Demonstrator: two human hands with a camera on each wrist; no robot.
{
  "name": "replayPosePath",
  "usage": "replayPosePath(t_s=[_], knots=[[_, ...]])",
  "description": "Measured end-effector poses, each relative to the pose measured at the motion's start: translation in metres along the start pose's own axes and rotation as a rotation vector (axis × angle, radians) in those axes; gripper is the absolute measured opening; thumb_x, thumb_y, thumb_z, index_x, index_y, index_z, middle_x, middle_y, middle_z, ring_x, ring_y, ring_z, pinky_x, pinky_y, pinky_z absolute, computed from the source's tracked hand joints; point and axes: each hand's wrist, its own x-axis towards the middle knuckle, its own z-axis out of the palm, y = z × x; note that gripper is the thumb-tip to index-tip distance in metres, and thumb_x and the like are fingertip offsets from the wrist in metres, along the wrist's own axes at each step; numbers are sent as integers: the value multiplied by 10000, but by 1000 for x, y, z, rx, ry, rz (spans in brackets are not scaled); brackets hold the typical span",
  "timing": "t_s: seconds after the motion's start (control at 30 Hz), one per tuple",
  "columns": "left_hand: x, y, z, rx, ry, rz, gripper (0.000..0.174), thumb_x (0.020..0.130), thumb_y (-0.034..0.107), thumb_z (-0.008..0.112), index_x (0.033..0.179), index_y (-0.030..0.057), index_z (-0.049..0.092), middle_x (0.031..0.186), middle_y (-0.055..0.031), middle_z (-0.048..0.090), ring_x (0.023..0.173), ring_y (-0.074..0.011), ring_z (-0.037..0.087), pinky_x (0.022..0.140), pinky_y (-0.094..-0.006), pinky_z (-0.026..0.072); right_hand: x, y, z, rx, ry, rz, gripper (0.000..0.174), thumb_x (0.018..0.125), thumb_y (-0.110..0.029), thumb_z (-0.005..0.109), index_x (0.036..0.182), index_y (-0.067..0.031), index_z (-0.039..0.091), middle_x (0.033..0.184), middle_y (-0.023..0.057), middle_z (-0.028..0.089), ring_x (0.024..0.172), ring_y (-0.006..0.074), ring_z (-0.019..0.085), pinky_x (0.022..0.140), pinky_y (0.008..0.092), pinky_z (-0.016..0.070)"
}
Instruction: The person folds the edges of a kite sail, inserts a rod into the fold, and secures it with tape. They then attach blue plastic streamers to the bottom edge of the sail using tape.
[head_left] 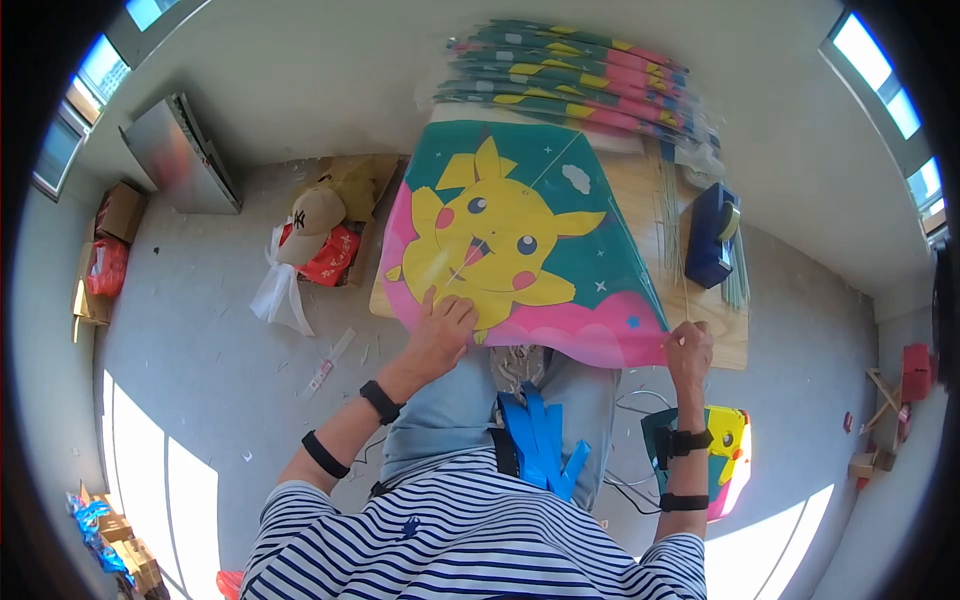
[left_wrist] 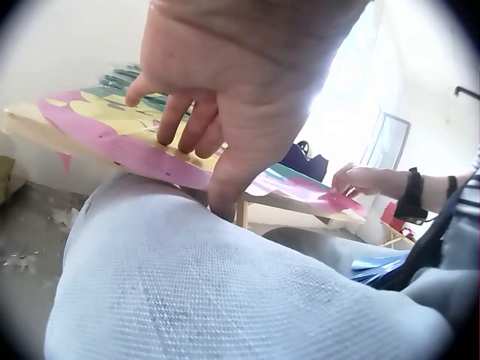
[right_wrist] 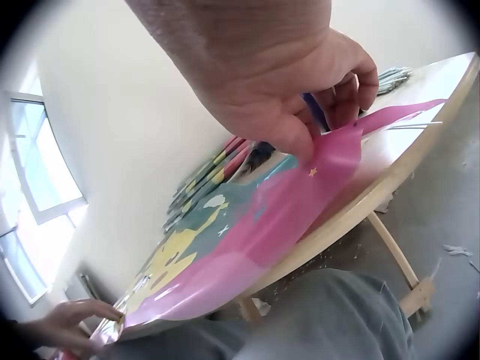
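A kite point(head_left: 560, 215) printed with a yellow cartoon figure on green and pink lies spread over the wooden table. At its lower right corner my right hand point(head_left: 690, 352) pinches the pink edge, which lifts and folds under the fingers in the right wrist view. My left hand point(head_left: 441, 328) rests on the yellow and pink lower part. In the left wrist view its fingertips point(left_wrist: 166, 136) press on the sheet, while the thumb reaches down past the edge near my thigh. A thin rod runs along the kite's right side.
Several packed kites point(head_left: 575, 75) are stacked at the table's back. On the right stand a blue tape dispenser point(head_left: 708, 245) and bundles of thin rods point(head_left: 668, 215). Blue strips point(head_left: 540, 440) hang at my waist. Another kite point(head_left: 728, 440) lies lower right; a cap point(head_left: 312, 225) sits on a box at left.
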Motion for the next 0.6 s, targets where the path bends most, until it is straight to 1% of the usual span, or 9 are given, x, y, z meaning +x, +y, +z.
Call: replayPosePath(t_s=[0.07, 0.1, 0.13, 0.2, 0.23, 0.3, 0.43, 0.47, 0.6], knots=[[5, -10, 1, 57, 9, 89, 326, 702, 34, 696, 1015, 54, 606, 1111, -110, 564, 1174, -285, 518, 1114, -601, 266, -6, 10, -20, 106, -87, 1, 144, 690, -143, 746, 728, -53, 641, 761, 123, 612, 784, 321, 616, 673, 426, 487], [2, 0, -5, 61, -14, 75, 326, 702, 34, 696, 1015, 54, 606, 1111, -110, 564, 1174, -285, 518, 1114, -601, 266, -17, 21, -34, 219, -192, 21, 140, 706, -133, 742, 735, -49, 634, 730, 100, 607, 730, 286, 620, 634, 404, 485], [1, 3, -9, 25, -16, 98, 267, 706, 22, 678, 961, 58, 608, 1063, -108, 567, 1150, -283, 529, 1111, -601, 274, -24, 20, -49, 226, -207, 15, 140, 706, -133, 742, 735, -49, 634, 730, 100, 607, 730, 286, 620, 634, 404, 485], [1, 13, -6, -1, 3, 111, 210, 709, 10, 659, 907, 62, 611, 1014, -105, 570, 1127, -281, 541, 1108, -601, 283, -32, 25, -79, 699, -660, 501, 126, 776, -112, 727, 795, -35, 629, 740, 61, 611, 659, 175, 596, 596, 313, 480], [0, 13, -7, -12, -19, 115, 204, 717, 17, 658, 913, 62, 619, 1039, -110, 580, 1142, -281, 539, 1108, -599, 284, -35, 21, -92, 699, -665, 489, 126, 776, -112, 727, 795, -35, 629, 740, 61, 611, 659, 175, 596, 596, 313, 480], [0, 13, -9, -21, -33, 112, 199, 725, 24, 656, 918, 63, 627, 1065, -114, 590, 1157, -282, 538, 1109, -598, 285, -41, 14, -110, 1019, -810, 696, 120, 836, -92, 703, 847, -15, 611, 767, 45, 620, 625, 105, 569, 579, 236, 470], [-13, 16, -14, -17, 50, 103, 227, 733, 36, 660, 957, 62, 629, 1175, -124, 594, 1213, -279, 519, 1106, -591, 293, -46, 17, -134, 1274, -697, 660, 69, 867, -7, 636, 915, 41, 626, 813, 82, 655, 683, 125, 626, 656, 243, 529], [-16, 16, -12, -20, 57, 95, 244, 737, 41, 660, 978, 59, 628, 1208, -127, 591, 1231, -279, 512, 1106, -587, 296, -42, 12, -147, 1357, -712, 615, 136, 891, -39, 629, 979, 64, 641, 867, 113, 682, 753, 159, 674, 730, 263, 560], [-23, 19, -21, -67, 16, 91, 281, 740, 47, 661, 1017, 53, 617, 1215, -129, 589, 1233, -282, 509, 1104, -572, 307, -15, -31, -202, 1497, -660, 484, 208, 924, -119, 636, 1013, 69, 655, 942, 159, 698, 831, 211, 703, 771, 287, 576]])
